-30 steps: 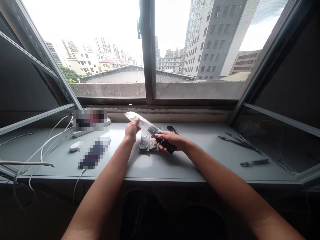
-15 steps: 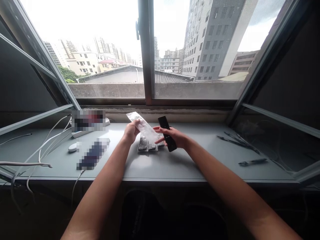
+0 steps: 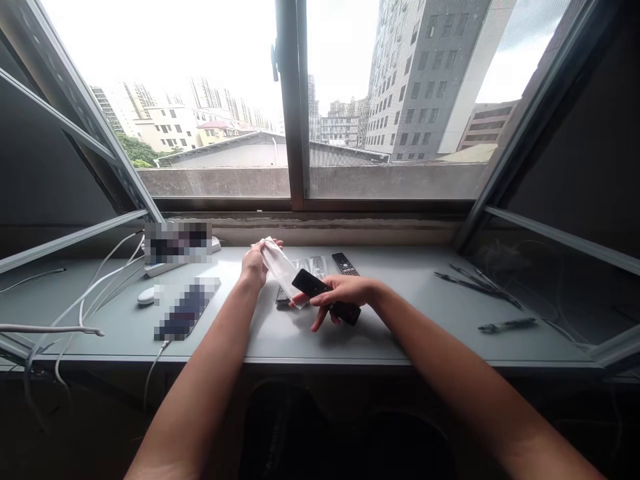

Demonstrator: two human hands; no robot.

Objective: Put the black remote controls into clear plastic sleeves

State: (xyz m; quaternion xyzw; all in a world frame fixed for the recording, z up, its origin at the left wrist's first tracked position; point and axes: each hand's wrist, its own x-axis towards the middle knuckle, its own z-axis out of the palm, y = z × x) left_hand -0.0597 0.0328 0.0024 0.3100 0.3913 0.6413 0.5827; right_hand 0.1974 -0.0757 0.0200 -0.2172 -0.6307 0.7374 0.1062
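My left hand [image 3: 255, 264] is closed on the upper end of a whitish, translucent plastic sleeve [image 3: 281, 267], which slants down to the right. A black remote control [image 3: 311, 283] lies tilted in my right hand [image 3: 340, 293], its lower end sticking out below the palm. Some fingers of that hand are spread beneath the remote, and the fingertips reach the sleeve's lower end. Behind the sleeve, clear-wrapped dark items [image 3: 316, 265] rest on the desk, partly covered. A second black remote [image 3: 345, 263] with many buttons lies just beyond my right hand.
On the left of the grey desk [image 3: 400, 343] are a blurred phone-like object [image 3: 187, 310], a white mouse-like item [image 3: 147, 296], a power strip [image 3: 215, 245] and white cables [image 3: 80, 303]. Pens [image 3: 507, 325] lie at the right. A window frame [image 3: 297, 133] stands behind.
My right hand has turned and lowered the remote to a flatter slant. The sleeve has come down and tilts more steeply with my left hand. The second remote now shows on the desk.
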